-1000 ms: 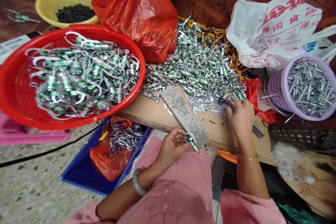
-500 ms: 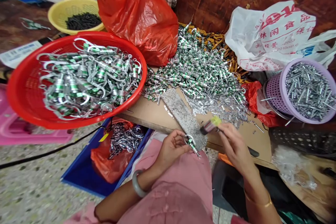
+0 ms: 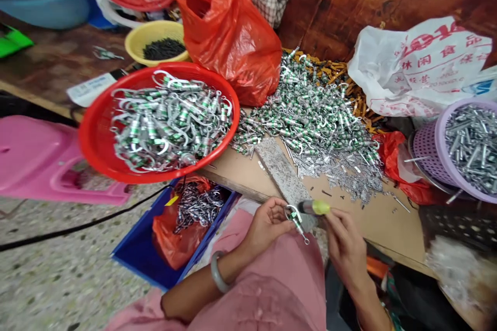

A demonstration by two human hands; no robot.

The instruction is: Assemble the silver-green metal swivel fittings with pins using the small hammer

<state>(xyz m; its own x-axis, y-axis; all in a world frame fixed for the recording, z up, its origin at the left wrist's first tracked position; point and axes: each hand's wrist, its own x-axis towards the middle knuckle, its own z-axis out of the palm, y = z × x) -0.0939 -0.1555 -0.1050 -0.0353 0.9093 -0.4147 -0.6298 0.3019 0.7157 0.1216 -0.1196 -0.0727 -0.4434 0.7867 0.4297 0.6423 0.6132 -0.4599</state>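
Left hand [image 3: 267,223]: fingers pinch silver-green metal hooked fitting [image 3: 296,221] at near end of speckled grey stone slab [image 3: 282,169], likely for firm backing. Right hand [image 3: 345,242]: fingers curl round dark-and-yellow hammer-like tool [image 3: 320,208] beside fitting, contact unclear.

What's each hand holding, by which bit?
Left hand: a silver-green hooked piece, near its hook. Right hand: a blurred tool, just behind its yellow part.
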